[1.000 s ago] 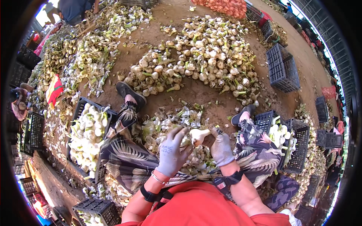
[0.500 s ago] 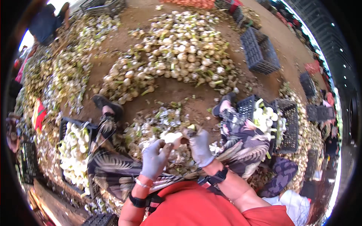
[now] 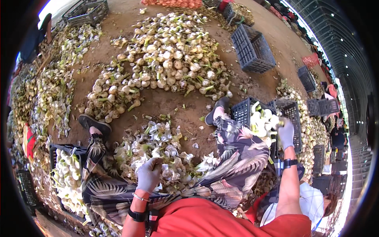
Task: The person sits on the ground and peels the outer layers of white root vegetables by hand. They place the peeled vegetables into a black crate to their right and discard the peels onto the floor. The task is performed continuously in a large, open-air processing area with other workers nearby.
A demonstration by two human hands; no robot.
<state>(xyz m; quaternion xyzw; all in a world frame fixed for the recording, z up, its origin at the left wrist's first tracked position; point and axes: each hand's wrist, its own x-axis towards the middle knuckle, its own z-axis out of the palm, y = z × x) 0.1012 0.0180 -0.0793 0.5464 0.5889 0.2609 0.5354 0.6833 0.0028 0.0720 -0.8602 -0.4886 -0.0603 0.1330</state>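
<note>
My left hand (image 3: 149, 174), in a pale glove, is over my lap at the near edge of a heap of garlic peelings (image 3: 154, 144). Its fingers are curled closed; whatever they may hold is too small to make out. Out to the right, my gloved right hand (image 3: 286, 135) reaches over a dark plastic crate (image 3: 241, 111) of peeled white garlic bulbs (image 3: 262, 121). Its fingers are closed on a garlic bulb by the greenish stem end, mostly hidden by the hand and the bulbs beside it.
A large pile of untrimmed garlic (image 3: 173, 59) lies ahead on the dirt floor. By my left leg stands a crate of cleaned garlic (image 3: 68, 173). Another dark crate (image 3: 253, 49) sits ahead right, and one more (image 3: 290, 110) touches the filled right crate. A person (image 3: 33, 39) is at far left.
My hands were together over the peelings on a white garlic bulb. The right hand has swung right to the crate; the left stays over my lap without the bulb. The view has shifted right.
</note>
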